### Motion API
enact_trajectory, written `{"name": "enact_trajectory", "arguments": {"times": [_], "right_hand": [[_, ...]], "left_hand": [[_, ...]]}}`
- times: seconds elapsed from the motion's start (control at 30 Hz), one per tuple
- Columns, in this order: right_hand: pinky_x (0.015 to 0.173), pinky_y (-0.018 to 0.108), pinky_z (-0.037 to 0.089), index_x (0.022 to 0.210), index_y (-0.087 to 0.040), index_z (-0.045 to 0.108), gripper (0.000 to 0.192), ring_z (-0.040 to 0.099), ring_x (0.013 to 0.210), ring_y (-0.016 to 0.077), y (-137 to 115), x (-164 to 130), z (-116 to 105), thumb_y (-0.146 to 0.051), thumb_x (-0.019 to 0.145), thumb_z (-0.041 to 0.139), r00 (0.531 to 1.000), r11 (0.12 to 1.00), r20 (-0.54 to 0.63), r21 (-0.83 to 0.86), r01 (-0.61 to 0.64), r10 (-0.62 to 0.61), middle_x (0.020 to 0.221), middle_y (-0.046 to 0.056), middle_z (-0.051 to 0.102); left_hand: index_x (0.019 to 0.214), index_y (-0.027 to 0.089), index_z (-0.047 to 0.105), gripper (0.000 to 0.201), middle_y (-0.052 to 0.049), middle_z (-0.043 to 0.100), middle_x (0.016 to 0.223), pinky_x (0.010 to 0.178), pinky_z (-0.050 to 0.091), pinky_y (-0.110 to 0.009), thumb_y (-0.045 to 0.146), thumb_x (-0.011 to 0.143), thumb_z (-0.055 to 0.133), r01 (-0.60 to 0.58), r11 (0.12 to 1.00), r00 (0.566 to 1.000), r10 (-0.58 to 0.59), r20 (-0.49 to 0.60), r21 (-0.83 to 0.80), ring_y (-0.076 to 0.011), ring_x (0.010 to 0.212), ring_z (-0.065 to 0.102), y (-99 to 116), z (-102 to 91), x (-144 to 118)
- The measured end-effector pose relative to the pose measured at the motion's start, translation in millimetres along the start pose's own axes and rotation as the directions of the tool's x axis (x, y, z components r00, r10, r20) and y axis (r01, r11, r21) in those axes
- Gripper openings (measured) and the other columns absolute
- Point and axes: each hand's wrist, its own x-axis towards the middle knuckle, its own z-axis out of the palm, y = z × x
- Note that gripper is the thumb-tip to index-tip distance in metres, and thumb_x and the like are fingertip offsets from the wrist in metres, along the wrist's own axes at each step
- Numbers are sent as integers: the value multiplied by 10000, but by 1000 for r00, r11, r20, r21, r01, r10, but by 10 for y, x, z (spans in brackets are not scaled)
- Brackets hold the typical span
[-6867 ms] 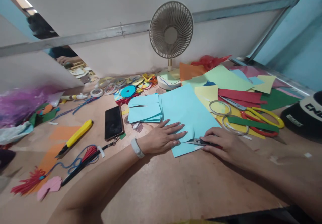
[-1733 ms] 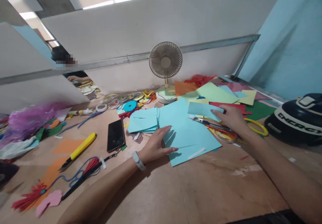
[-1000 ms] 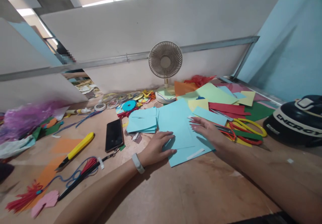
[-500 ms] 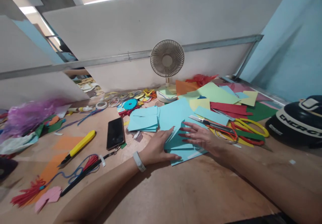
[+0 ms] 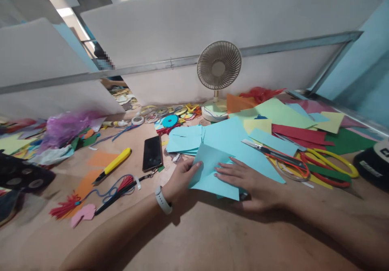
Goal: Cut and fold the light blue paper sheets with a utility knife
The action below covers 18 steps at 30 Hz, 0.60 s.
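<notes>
My left hand (image 5: 180,178) is closed on the left edge of light blue paper sheets (image 5: 209,169), its thumb on top. The sheets are raised and tilted off the table. My right hand (image 5: 243,179) lies across their right side, fingers on the top sheet and thumb by the near edge; its grip beneath is partly hidden. A stack of cut light blue paper pieces (image 5: 184,140) lies just beyond my left hand. Behind my hands is a larger light blue sheet (image 5: 225,135), with a grey-and-black utility knife (image 5: 273,154) to its right.
Scissors with yellow handles (image 5: 337,159) and red-handled scissors (image 5: 332,181) lie at right near a black container (image 5: 372,167). A fan (image 5: 219,66) stands at the back. To the left are a phone (image 5: 152,153), a yellow cutter (image 5: 117,162) and a purple plastic bag (image 5: 65,129).
My right hand has gone from spread fingers beside the sheets to lying on them. The sheets have been lifted and tilted. The view has swung left.
</notes>
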Motion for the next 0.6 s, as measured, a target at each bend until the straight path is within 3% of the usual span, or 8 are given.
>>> {"name": "enact_trajectory", "arguments": {"times": [0.1,0.2,0.3,0.37,0.4,0.5,0.53,0.6], "right_hand": [[1201,526,238,1407,-207,530,501,480,1363,234,48,77,135,-125,914,493,982,981,-93,-110,157,-167,1381,117,615],[1151,442,376,1331,-220,595,439,555,1293,206,82,84,232,-86,946,432,965,971,-142,-128,203,-221,1313,88,668],[1095,392,456,1323,-205,599,455,594,1249,207,99,43,255,-73,913,453,968,977,-135,-56,208,-214,1317,100,663],[1088,379,462,1342,-196,581,486,601,1240,196,109,8,252,-57,893,455,971,980,-144,15,196,-192,1321,116,658],[1091,378,458,1358,-201,567,500,598,1244,190,116,-9,249,-56,894,450,972,980,-151,53,191,-181,1321,119,658],[1095,380,453,1413,-235,508,528,590,1251,166,140,-52,245,-62,923,410,975,974,-180,164,158,-128,1309,112,667],[1092,377,456,1423,-243,494,522,594,1245,162,147,-63,245,-73,937,408,977,971,-187,193,139,-103,1299,106,674],[1087,374,463,1428,-250,485,494,607,1229,162,154,-79,247,-108,960,420,980,968,-192,227,103,-59,1287,99,683]], "left_hand": [[1321,104,544,622,14,559,636,493,398,-216,605,960,466,68,998,998,-68,-18,5,-117,512,497,-69,-63,-186],[1551,158,275,655,71,476,559,483,356,-202,408,989,499,5,950,999,6,-33,312,-112,466,450,-116,-135,-367],[1446,211,490,477,-36,636,745,676,485,-311,235,970,493,-239,668,966,234,107,704,-184,673,611,-100,-179,-475],[1340,225,598,415,-143,681,1105,913,475,-466,153,953,465,-367,504,917,336,214,782,-285,1011,649,-58,-201,-483],[1339,228,596,429,-161,622,1288,1019,412,-520,128,950,445,-431,484,891,362,274,762,-317,1181,590,-34,-216,-469],[1457,235,456,470,-111,471,1507,1183,270,-465,181,999,363,-621,624,766,358,533,473,-248,1400,431,21,-280,-390],[1488,229,408,466,-106,470,1510,1192,271,-428,260,1027,350,-630,683,726,349,593,370,-225,1402,434,27,-302,-361],[1513,213,368,590,-128,461,1513,1182,299,-410,509,1006,419,-607,747,696,338,633,269,-245,1385,458,17,-330,-318]]}}
